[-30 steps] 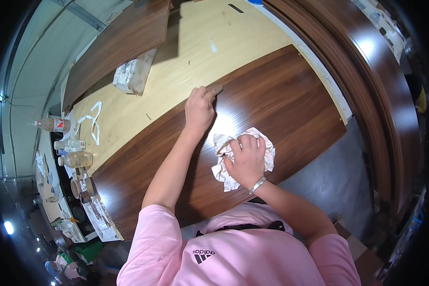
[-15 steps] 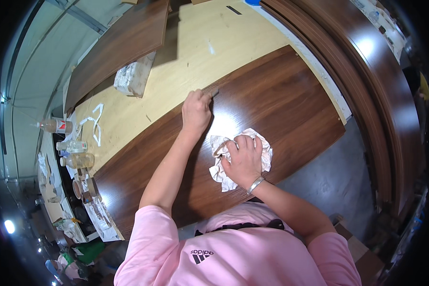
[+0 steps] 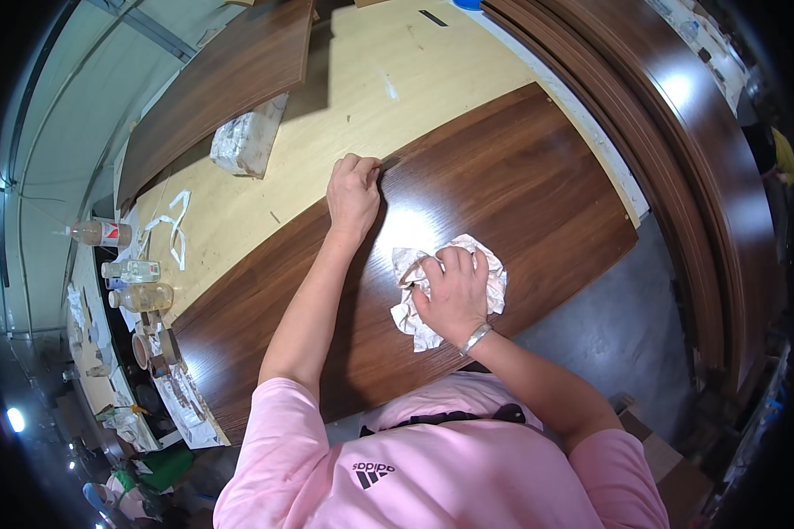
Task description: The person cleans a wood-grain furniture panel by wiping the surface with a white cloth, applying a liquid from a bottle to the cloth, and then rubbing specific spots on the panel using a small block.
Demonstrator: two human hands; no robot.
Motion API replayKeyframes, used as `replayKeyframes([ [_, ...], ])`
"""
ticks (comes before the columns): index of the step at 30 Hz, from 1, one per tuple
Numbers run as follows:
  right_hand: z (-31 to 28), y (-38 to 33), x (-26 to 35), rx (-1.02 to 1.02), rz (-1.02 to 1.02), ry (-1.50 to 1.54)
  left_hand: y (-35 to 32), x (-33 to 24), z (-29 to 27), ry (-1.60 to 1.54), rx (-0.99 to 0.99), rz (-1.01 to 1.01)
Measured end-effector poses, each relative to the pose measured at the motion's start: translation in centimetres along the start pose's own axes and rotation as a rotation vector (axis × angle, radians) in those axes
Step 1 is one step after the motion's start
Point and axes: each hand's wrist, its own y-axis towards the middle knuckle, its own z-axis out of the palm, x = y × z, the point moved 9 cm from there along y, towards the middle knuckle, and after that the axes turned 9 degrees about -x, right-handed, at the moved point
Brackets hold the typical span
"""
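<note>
A dark brown wood-grain board [image 3: 520, 185] lies flat in front of me with a glossy surface. At its far edge is my left hand [image 3: 355, 198], fingers closed in a pinch. The small flat grey piece that showed in these fingers earlier is now almost wholly hidden by them. My right hand [image 3: 454, 291] rests on a crumpled white rag [image 3: 408, 319] with faint markings, fingers curled over it and pressing it on the board. A silvery bracelet circles my right wrist.
The board lies on a pale yellow worktop [image 3: 379, 97]. Beyond, another brown panel [image 3: 229, 88] sits above a wrapped white block [image 3: 247, 141]. Several bottles [image 3: 141, 297] stand along the left edge, near a white strip [image 3: 178, 229]. Long brown panels [image 3: 644, 150] are stacked on the right.
My left hand has shifted slightly left and away from me along the board's far edge. The grey piece it held has gone from sight. My right hand and the rag have barely moved.
</note>
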Motion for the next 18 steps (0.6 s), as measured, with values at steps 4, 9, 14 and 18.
replayKeyframes([
  [4,0.0,0.0,0.1,-0.003,0.009,0.017,-0.3,1.5,0.7,-0.095,-0.014,-0.1],
  [9,0.1,0.0,0.1,-0.009,-0.01,-0.015,-0.3,2.5,1.4,-0.159,0.013,-0.138],
  [14,0.2,0.0,0.1,-0.004,-0.01,-0.014,-0.5,2.6,1.6,-0.2,0.002,-0.159],
  [18,0.1,0.1,0.2,-0.014,-0.015,-0.008,-0.5,1.9,1.7,-0.194,-0.008,-0.037],
])
